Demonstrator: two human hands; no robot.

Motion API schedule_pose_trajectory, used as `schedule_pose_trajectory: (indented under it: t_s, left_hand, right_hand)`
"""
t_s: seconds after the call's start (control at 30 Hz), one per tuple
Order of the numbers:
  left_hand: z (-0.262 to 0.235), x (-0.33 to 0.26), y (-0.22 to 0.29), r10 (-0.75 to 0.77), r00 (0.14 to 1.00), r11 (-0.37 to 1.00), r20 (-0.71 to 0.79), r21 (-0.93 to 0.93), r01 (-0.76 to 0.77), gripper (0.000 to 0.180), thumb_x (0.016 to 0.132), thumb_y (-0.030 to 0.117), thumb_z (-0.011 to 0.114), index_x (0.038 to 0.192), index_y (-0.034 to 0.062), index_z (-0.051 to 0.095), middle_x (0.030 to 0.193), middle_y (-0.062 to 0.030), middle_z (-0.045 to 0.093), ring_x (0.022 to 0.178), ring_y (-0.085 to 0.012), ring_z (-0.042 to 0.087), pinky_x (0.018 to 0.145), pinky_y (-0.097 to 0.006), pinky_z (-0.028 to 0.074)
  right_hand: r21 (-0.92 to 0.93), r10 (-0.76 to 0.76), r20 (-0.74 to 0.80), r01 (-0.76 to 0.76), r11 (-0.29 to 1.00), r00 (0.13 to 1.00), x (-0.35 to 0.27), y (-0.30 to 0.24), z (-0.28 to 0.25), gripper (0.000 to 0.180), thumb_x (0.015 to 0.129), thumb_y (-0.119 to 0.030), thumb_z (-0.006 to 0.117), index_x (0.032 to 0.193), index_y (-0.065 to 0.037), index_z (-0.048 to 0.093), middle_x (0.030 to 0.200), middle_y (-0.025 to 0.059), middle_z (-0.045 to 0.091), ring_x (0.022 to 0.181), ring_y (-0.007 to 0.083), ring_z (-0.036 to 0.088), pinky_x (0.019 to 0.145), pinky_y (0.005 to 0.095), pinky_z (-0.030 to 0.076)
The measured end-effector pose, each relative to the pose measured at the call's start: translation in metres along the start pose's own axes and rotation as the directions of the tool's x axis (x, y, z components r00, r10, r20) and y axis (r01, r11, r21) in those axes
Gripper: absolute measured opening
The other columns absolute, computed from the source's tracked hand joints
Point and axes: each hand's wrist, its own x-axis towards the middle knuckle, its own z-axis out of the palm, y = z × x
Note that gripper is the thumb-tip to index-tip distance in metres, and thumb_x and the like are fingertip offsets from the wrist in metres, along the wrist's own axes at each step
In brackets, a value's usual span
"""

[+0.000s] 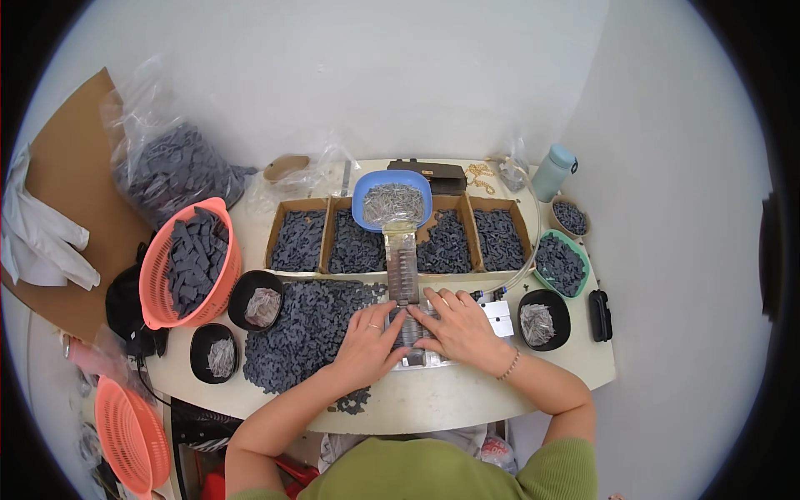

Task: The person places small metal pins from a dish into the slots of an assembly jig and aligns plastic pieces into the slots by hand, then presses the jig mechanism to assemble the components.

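Observation:
A narrow clear fixture (408, 333) with a row of slots lies on the table in front of me, and a ribbed metallic-looking chute (402, 267) runs down to it. My left hand (367, 340) rests at the fixture's left side, index finger and thumb spread apart. From the right, my right hand (463, 329) reaches over the fixture with its index finger stretched and thumb apart. The two index fingertips nearly meet above the slots. Any tiny part under the fingertips is hidden. At the chute's top sits a blue bowl (360, 213) of thin silvery pins (393, 202).
Small dark grey pieces (308, 333) are heaped left of the fixture. Behind stand cardboard trays (325, 237) of similar pieces. Black bowls (560, 335) with pins, a green basket (583, 285), a coral basket (150, 283), a clear tube (532, 258) and a blue bottle (552, 177) surround the workspace.

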Motion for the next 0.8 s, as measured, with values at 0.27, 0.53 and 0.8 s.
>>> schedule_pose_trajectory:
  t_s: [0.27, 0.53, 0.8]
  left_hand:
    - [0.012, -0.004, 0.015, -0.016, 1.000, 0.995, 0.017, 0.100, 0.015, 0.065, 0.084, 0.037, 0.065, 0.127, -0.0088, 0.047, 0.137, -0.0248, 0.039, 0.128, -0.0378, 0.037, 0.108, -0.048, 0.029]
    - [0.014, -0.018, 0.028, -0.047, 0.999, 0.991, 0.007, 0.129, 0.045, 0.069, 0.084, 0.041, 0.065, 0.129, -0.0083, 0.046, 0.139, -0.0259, 0.038, 0.131, -0.0388, 0.036, 0.107, -0.051, 0.029]
    - [0.014, -0.023, 0.032, -0.060, 0.998, 0.992, 0.033, 0.113, 0.056, 0.067, 0.084, 0.038, 0.066, 0.130, -0.0053, 0.046, 0.142, -0.0253, 0.035, 0.133, -0.0392, 0.033, 0.108, -0.051, 0.029]
  right_hand:
    - [0.055, -0.022, 0.000, 0.022, 0.998, 1.000, -0.005, 0.004, 0.008, 0.051, 0.083, -0.043, 0.063, 0.124, -0.013, 0.060, 0.124, 0.0145, 0.052, 0.109, 0.0270, 0.050, 0.089, 0.0383, 0.039]
    - [0.113, -0.078, -0.052, 0.084, 0.990, 0.996, -0.006, 0.010, 0.006, 0.045, 0.083, -0.040, 0.063, 0.118, -0.013, 0.064, 0.119, 0.0137, 0.054, 0.107, 0.0259, 0.049, 0.087, 0.0378, 0.039]
    - [0.003, -0.126, 0.010, 0.126, 0.992, 0.992, -0.004, 0.011, 0.000, 0.049, 0.084, -0.044, 0.062, 0.123, -0.015, 0.061, 0.125, 0.0131, 0.052, 0.110, 0.0264, 0.050, 0.092, 0.0393, 0.038]
